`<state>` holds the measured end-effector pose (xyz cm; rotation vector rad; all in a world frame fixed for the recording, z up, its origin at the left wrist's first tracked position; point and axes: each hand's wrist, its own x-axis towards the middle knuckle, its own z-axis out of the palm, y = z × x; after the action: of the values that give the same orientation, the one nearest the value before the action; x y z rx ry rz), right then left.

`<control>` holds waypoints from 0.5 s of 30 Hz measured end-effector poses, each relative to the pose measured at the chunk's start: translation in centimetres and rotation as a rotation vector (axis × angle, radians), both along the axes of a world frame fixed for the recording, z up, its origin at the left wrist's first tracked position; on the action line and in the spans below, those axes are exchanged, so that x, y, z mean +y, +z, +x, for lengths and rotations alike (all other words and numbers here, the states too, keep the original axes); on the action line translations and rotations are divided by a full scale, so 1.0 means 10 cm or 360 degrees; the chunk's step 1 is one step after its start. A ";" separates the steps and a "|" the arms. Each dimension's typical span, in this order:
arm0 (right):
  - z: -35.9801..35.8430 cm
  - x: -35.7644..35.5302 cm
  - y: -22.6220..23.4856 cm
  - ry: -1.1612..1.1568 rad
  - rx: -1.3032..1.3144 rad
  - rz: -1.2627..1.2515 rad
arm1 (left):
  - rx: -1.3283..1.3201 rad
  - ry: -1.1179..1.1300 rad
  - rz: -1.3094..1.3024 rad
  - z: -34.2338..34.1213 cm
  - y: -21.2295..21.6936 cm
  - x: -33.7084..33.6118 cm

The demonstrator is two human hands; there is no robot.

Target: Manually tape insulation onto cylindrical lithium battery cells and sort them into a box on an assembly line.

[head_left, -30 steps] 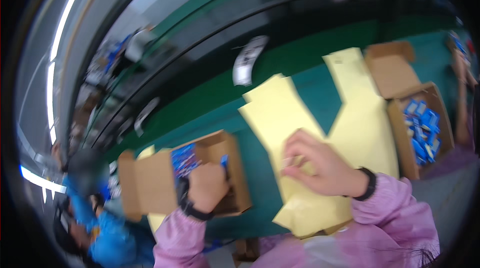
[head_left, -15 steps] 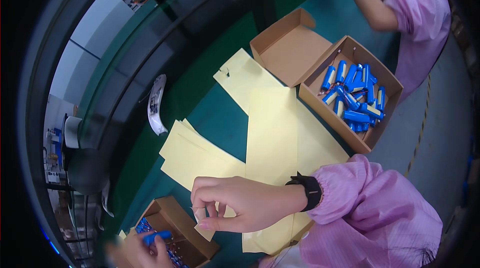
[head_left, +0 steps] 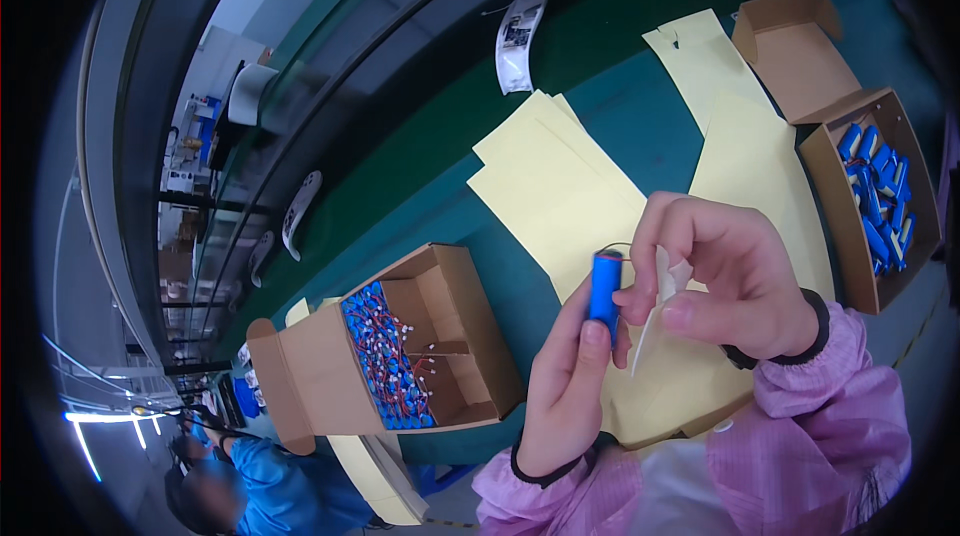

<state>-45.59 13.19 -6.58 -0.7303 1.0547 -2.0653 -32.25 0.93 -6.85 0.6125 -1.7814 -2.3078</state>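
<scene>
The left hand (head_left: 562, 398) now brings its gripped blue battery (head_left: 604, 291) near the right hand (head_left: 738, 271) pinching a pale strip (head_left: 649, 333), seemingly ready.

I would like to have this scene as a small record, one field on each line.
Left hand: holds a blue cylinder
Right hand: pinches a thin pale strip near the cylinder
Left box: open; blue wired pieces packed in one side
Right box: open; loosely piled blue cylinders
Table: green; yellow sheets between the boxes
</scene>
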 end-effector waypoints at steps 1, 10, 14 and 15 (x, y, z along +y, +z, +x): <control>0.00 0.00 0.00 -0.0012 0.0017 -0.0005 | -0.0030 -0.0033 -0.0008 -0.01 0.01 -0.03; -0.09 0.00 -0.01 -0.0177 0.0165 0.0365 | 0.0083 -0.0150 0.0447 -0.01 -0.17 -0.19; -0.08 -0.01 -0.03 0.0019 0.0090 0.0559 | -0.0028 -0.0146 0.0562 -0.07 -0.10 -0.18; -0.08 -0.02 -0.03 0.0122 0.0100 0.0628 | -0.0059 -0.0181 0.0508 -0.06 -0.15 -0.19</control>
<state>-46.41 13.00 -6.91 -0.6234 1.3942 -1.7053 -32.81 -0.96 -8.37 0.6172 -1.5080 -2.7028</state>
